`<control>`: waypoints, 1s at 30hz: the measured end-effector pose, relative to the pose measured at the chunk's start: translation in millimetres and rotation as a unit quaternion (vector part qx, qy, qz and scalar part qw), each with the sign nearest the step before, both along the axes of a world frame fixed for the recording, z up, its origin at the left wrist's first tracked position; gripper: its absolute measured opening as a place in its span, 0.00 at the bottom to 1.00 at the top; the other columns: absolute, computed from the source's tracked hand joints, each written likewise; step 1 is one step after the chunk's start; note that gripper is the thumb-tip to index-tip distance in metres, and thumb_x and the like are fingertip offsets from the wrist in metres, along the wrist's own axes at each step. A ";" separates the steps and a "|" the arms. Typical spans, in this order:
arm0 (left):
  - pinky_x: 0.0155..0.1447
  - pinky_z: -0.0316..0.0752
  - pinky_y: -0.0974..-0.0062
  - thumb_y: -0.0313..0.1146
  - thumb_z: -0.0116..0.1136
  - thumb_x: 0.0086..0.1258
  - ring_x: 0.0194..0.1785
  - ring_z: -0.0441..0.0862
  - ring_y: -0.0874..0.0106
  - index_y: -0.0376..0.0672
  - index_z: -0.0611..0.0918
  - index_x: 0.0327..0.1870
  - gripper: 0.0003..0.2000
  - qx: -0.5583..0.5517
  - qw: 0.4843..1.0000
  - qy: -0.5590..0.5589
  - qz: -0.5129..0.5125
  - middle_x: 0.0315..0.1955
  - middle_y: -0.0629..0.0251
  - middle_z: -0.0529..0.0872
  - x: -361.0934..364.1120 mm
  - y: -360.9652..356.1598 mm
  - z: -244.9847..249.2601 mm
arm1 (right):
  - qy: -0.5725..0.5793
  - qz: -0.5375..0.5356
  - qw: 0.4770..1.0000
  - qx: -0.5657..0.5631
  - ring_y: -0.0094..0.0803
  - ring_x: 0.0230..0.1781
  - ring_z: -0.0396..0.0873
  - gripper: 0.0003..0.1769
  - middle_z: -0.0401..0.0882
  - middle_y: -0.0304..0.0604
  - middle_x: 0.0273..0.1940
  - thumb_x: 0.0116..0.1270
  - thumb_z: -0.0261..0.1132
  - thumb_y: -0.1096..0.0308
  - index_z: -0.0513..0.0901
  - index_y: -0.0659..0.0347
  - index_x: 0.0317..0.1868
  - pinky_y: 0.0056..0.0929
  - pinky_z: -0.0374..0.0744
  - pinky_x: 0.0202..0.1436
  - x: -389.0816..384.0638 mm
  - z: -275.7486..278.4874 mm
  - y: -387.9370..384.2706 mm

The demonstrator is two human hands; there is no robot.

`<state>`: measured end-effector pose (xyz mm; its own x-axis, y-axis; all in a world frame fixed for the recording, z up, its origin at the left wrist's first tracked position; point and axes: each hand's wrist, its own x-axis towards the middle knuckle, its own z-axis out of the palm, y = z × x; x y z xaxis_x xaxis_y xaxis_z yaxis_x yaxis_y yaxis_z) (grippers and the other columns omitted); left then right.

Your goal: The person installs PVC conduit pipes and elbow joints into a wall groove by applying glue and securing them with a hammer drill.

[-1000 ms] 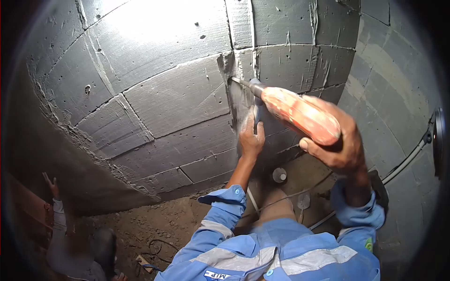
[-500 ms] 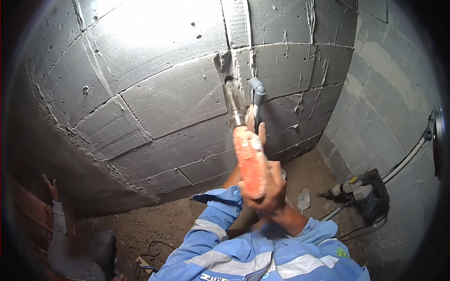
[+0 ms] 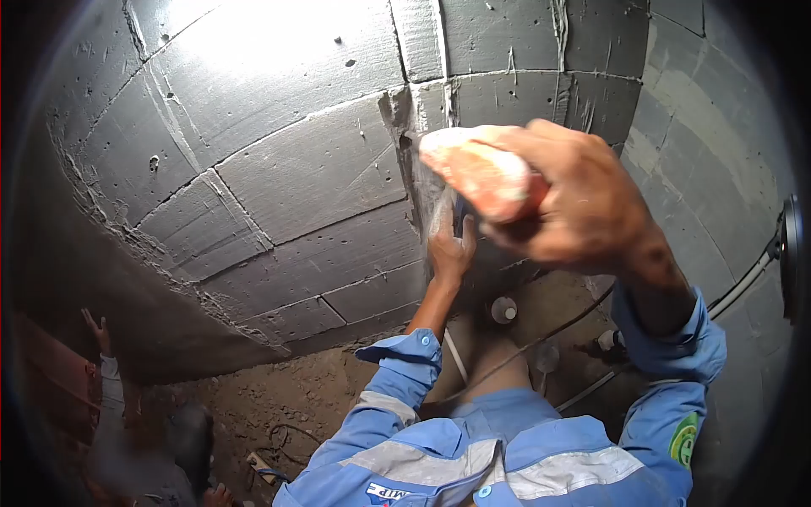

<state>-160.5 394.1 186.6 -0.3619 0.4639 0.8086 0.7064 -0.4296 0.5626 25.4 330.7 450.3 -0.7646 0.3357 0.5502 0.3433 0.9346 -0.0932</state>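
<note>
My right hand [image 3: 591, 198] is wrapped around a dusty orange-red power drill [image 3: 481, 173], raised in front of the block wall [image 3: 321, 198]. The drill is blurred, its front end points at the wall, and its bit is hidden. Below it my left hand [image 3: 450, 249] reaches up against the wall, fingers stretched along one side of a grey pipe [image 3: 460, 207] and thumb on the other. The drill covers the pipe's upper part. Beside the pipe, a rough vertical groove [image 3: 395, 110] with a dark hole is cut into the blocks.
At lower left another person's hand [image 3: 97, 331] is raised near the wall. A cable [image 3: 557, 334] crosses before my legs. A round white object [image 3: 504, 310] and a spoon-shaped tool [image 3: 547, 359] lie on the floor. A round black object [image 3: 791, 258] hangs at right.
The drill has swung up and right, away from low in front of me, with my right arm lifted outward. My left hand stays by the pipe. The second drill on the floor is now mostly hidden.
</note>
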 end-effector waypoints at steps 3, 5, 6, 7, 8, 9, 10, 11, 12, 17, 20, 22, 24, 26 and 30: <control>0.69 0.71 0.59 0.26 0.59 0.68 0.65 0.77 0.45 0.29 0.72 0.68 0.27 0.018 1.000 0.019 0.011 0.62 0.38 0.78 -5.6 2.5 3.7 | 0.133 0.059 0.979 -0.141 0.39 0.58 0.81 0.36 0.82 0.54 0.57 0.53 0.74 0.68 0.76 0.71 0.63 0.33 0.74 0.65 27.5 -41.1 29.0; 0.70 0.70 0.60 0.27 0.62 0.67 0.66 0.77 0.47 0.28 0.73 0.68 0.27 0.003 1.000 0.020 -0.014 0.63 0.38 0.78 -9.7 1.5 1.6 | 0.203 0.080 0.949 -0.229 0.36 0.61 0.79 0.36 0.81 0.53 0.58 0.54 0.72 0.70 0.74 0.75 0.64 0.32 0.72 0.68 34.1 -73.0 31.3; 0.70 0.70 0.61 0.28 0.61 0.68 0.67 0.76 0.47 0.28 0.72 0.68 0.27 0.006 1.000 0.028 -0.011 0.63 0.38 0.77 -10.3 2.6 0.8 | 0.242 0.080 0.935 -0.246 0.37 0.59 0.80 0.36 0.82 0.54 0.56 0.54 0.74 0.70 0.75 0.75 0.63 0.33 0.74 0.65 33.9 -89.7 32.3; 0.70 0.70 0.61 0.28 0.61 0.68 0.67 0.76 0.47 0.28 0.72 0.68 0.27 0.001 1.000 0.028 -0.013 0.63 0.38 0.77 -12.8 2.3 -1.8 | 0.279 0.076 0.920 -0.265 0.38 0.57 0.82 0.36 0.82 0.55 0.54 0.53 0.75 0.69 0.75 0.75 0.63 0.34 0.76 0.63 33.6 -107.4 30.2; 0.70 0.70 0.61 0.28 0.61 0.67 0.67 0.76 0.47 0.28 0.71 0.68 0.28 0.002 0.999 0.024 -0.021 0.64 0.38 0.77 -12.9 3.6 -3.9 | 0.291 0.057 0.913 -0.281 0.37 0.56 0.81 0.37 0.82 0.55 0.54 0.53 0.75 0.68 0.75 0.75 0.63 0.33 0.76 0.63 33.4 -122.4 25.9; 0.70 0.70 0.62 0.27 0.61 0.67 0.67 0.76 0.47 0.28 0.71 0.69 0.28 0.007 0.999 0.019 -0.029 0.64 0.38 0.76 -12.5 6.1 -4.5 | 0.300 0.050 0.917 -0.257 0.38 0.56 0.81 0.39 0.82 0.56 0.54 0.52 0.75 0.67 0.74 0.76 0.63 0.34 0.76 0.63 32.7 -141.1 25.7; 0.71 0.70 0.58 0.30 0.61 0.68 0.66 0.76 0.44 0.27 0.73 0.66 0.27 0.005 1.000 0.000 -0.031 0.63 0.36 0.77 -9.2 4.7 -3.5 | 0.334 0.048 0.906 -0.256 0.38 0.55 0.82 0.39 0.82 0.56 0.53 0.52 0.75 0.66 0.74 0.77 0.63 0.34 0.77 0.62 26.5 -158.8 20.2; 0.71 0.70 0.58 0.30 0.61 0.68 0.66 0.76 0.44 0.27 0.73 0.66 0.27 0.010 0.999 -0.002 -0.031 0.63 0.36 0.77 -11.2 6.6 -9.8 | 0.369 0.047 0.893 -0.255 0.38 0.54 0.82 0.39 0.82 0.56 0.53 0.52 0.76 0.65 0.74 0.77 0.63 0.35 0.77 0.61 17.2 -176.8 13.2; 0.69 0.71 0.58 0.32 0.61 0.68 0.65 0.76 0.44 0.28 0.73 0.66 0.27 -0.032 0.999 0.003 -0.032 0.62 0.37 0.77 -14.7 9.4 -21.9 | 0.387 0.042 0.889 -0.241 0.40 0.52 0.82 0.39 0.82 0.56 0.51 0.51 0.76 0.65 0.74 0.77 0.62 0.36 0.78 0.59 6.9 -197.1 7.0; 0.38 0.77 0.65 0.38 0.65 0.70 0.33 0.84 0.60 0.39 0.82 0.45 0.12 -0.179 0.979 -0.060 -0.082 0.30 0.56 0.85 -15.8 -7.6 -21.2 | 0.435 0.010 0.887 -0.156 0.47 0.43 0.83 0.40 0.81 0.58 0.48 0.52 0.76 0.64 0.73 0.77 0.63 0.39 0.81 0.51 -53.6 -259.0 -23.6; 0.58 0.78 0.75 0.35 0.52 0.78 0.53 0.77 0.72 0.41 0.74 0.62 0.16 -0.237 0.963 0.112 0.067 0.55 0.61 0.80 -5.8 -27.1 -15.3 | 0.363 0.013 0.921 -0.138 0.44 0.39 0.81 0.43 0.76 0.53 0.44 0.52 0.77 0.63 0.71 0.76 0.65 0.38 0.82 0.46 -68.5 -227.5 -55.3; 0.62 0.74 0.72 0.40 0.46 0.81 0.58 0.74 0.68 0.42 0.69 0.68 0.19 -0.174 0.951 0.242 0.086 0.60 0.59 0.75 -10.3 -72.5 6.1 | 0.264 -0.043 0.959 -0.097 0.44 0.34 0.81 0.45 0.75 0.52 0.43 0.50 0.77 0.60 0.72 0.74 0.66 0.38 0.82 0.41 -68.5 -192.9 -74.0; 0.67 0.71 0.68 0.45 0.39 0.84 0.63 0.70 0.65 0.42 0.64 0.73 0.24 -0.112 0.919 0.364 0.104 0.65 0.57 0.70 -5.7 -89.6 19.4 | 0.114 -0.077 0.990 0.025 0.41 0.21 0.81 0.38 0.77 0.59 0.37 0.57 0.71 0.54 0.76 0.73 0.63 0.37 0.81 0.25 -62.8 -154.5 -79.4; 0.71 0.71 0.61 0.43 0.42 0.81 0.62 0.75 0.64 0.43 0.61 0.74 0.25 -0.043 0.980 -0.029 -0.193 0.66 0.51 0.72 12.7 -95.6 24.5 | 0.035 -0.100 0.989 0.099 0.40 0.22 0.81 0.40 0.76 0.58 0.37 0.53 0.73 0.55 0.76 0.71 0.63 0.35 0.80 0.24 -63.1 -125.6 -81.3; 0.72 0.71 0.58 0.40 0.48 0.77 0.62 0.77 0.59 0.42 0.63 0.73 0.26 -0.035 0.944 -0.169 -0.282 0.65 0.47 0.74 17.3 -51.0 11.8 | -0.073 -0.078 0.962 0.250 0.41 0.21 0.81 0.34 0.78 0.60 0.35 0.54 0.71 0.59 0.77 0.68 0.59 0.37 0.80 0.19 -65.3 -60.7 -70.6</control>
